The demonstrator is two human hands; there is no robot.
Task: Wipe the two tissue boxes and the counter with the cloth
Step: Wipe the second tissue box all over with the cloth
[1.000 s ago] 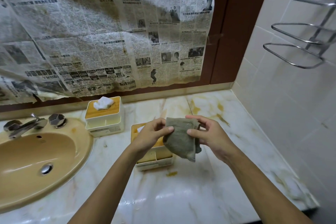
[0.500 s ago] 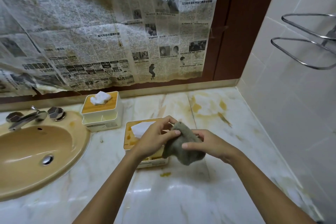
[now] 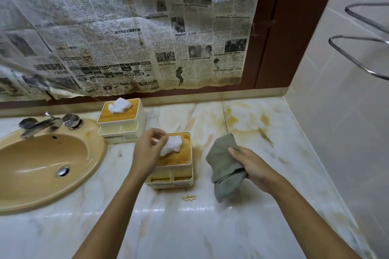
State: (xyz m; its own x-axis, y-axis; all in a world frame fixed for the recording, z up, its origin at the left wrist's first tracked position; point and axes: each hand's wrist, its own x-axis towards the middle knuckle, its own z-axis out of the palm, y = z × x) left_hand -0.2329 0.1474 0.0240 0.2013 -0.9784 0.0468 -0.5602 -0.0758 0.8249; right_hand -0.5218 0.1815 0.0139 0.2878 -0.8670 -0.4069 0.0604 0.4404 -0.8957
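**Cloth**: grey-green, soft woven fabric, folded over itself into a thick crumpled wad with a loose lower end. It is gripped by the right hand, fingers wrapped round its right side. It hangs over the middle of the counter, just right of the near tissue box; whether its lower end touches the stone cannot be told.

**Near tissue box**: cream plastic, rectangular with rounded corners. Its flat top is mottled orange-yellow, and it has a low divided tray along the front. It stands mid-counter, between the back and front edges and right of the sink. The near tissue, white and crumpled, rises from its top. The left hand pinches that tissue's left edge with curled fingertips.

**Far tissue box**: same make, with a cleaner tan wood-look lid and a white tuft of tissue. It sits by the counter's back edge, beside the sink's rear right rim and apart from the near box.

**Counter**: glossy pale marble with faint veins. Yellow-brown stains lie toward the back right corner and round the near box, and a small amber puddle lies before that box.

**Sink**: oval, tan glazed ceramic with a chrome drain, set at the left end.

**Faucet**: chrome, with faceted knobs.

**Newspaper**: yellowed, torn sheets covering the rear wall.

**Towel rack**: bent metal bars on the tiled right wall.
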